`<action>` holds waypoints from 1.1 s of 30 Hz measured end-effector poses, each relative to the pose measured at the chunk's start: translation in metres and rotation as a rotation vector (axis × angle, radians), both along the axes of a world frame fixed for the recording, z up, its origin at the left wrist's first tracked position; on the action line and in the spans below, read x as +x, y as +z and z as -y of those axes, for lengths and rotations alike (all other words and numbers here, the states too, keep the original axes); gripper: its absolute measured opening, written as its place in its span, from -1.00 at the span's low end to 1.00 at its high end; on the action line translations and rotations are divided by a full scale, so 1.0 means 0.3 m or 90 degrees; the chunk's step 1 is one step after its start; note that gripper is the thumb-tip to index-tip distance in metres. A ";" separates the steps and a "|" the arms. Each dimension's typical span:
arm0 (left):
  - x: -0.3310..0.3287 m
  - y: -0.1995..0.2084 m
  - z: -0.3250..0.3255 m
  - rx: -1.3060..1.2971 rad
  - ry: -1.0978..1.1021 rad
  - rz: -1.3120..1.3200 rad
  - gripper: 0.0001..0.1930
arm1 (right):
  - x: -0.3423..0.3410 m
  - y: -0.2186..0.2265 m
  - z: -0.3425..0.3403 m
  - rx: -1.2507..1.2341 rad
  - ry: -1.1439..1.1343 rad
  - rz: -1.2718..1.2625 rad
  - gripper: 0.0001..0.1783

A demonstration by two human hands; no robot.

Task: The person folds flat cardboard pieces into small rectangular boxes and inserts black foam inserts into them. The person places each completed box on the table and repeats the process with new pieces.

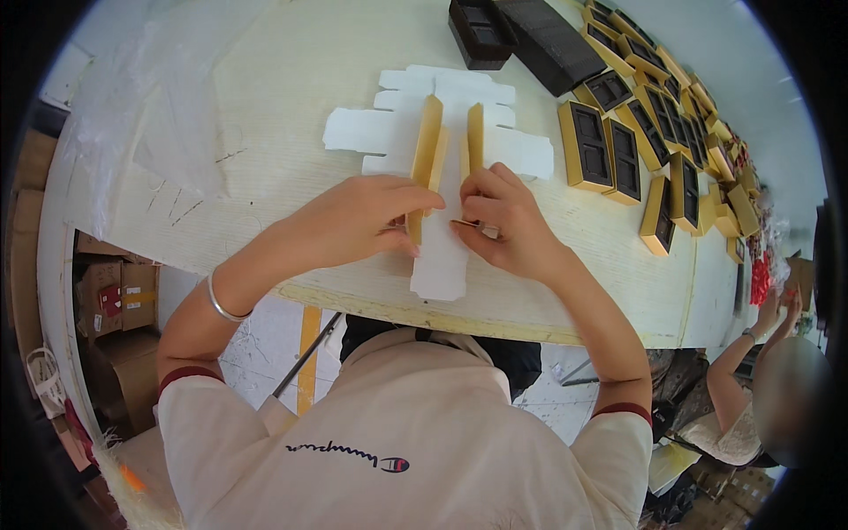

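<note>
Cut cardboard box blanks (353,131), white side up, lie in the middle of the table. On top of them is a gold box blank (427,141) with its two long sides folded upright and its white inside facing up. My left hand (380,212) is closed round the left gold side, thumb toward the near end. At the opposite side my right hand (505,216) pinches the near end of the right gold wall (475,137), where a small flap shows by the fingertips. The fingers partly hide both folded edges.
Many gold boxes with black two-compartment inserts (585,146) stand on the right. At the back are a black insert tray (481,35) and a long dark stack (549,49). Clear plastic sheeting (132,115) lies at left. Another person's hands (779,309) are at far right.
</note>
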State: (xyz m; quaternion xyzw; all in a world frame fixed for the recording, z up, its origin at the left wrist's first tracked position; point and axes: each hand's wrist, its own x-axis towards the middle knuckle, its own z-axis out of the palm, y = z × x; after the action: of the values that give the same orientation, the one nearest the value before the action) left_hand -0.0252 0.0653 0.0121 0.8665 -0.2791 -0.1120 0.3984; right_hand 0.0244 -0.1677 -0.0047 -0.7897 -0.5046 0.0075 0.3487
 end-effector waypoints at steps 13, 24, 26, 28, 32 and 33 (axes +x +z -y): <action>0.011 -0.015 0.113 -0.046 0.196 -0.077 -0.71 | -0.046 0.045 -0.052 -0.024 -0.119 -0.332 -0.55; 0.004 -0.066 0.094 -0.117 0.173 0.039 -0.91 | -0.135 0.073 0.040 -0.170 -0.014 0.160 -0.07; 0.007 -0.066 0.091 -0.126 0.171 0.008 -0.91 | -0.147 0.040 0.036 -0.192 -0.037 0.185 0.01; 0.008 -0.063 0.092 -0.127 0.174 -0.007 -0.91 | -0.141 0.049 0.040 -0.187 -0.028 0.174 0.01; 0.006 -0.060 0.094 -0.090 0.175 -0.014 -0.91 | -0.128 0.035 0.053 -0.197 -0.015 0.174 -0.10; 0.006 -0.061 0.093 -0.076 0.172 -0.017 -0.91 | -0.122 0.026 0.051 -0.161 -0.016 0.186 -0.17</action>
State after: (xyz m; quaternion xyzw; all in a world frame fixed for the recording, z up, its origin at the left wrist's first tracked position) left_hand -0.0233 0.0376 -0.0061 0.8693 -0.1606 -0.0522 0.4645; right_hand -0.0123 -0.1830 0.0031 -0.8262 -0.5350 -0.0486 0.1697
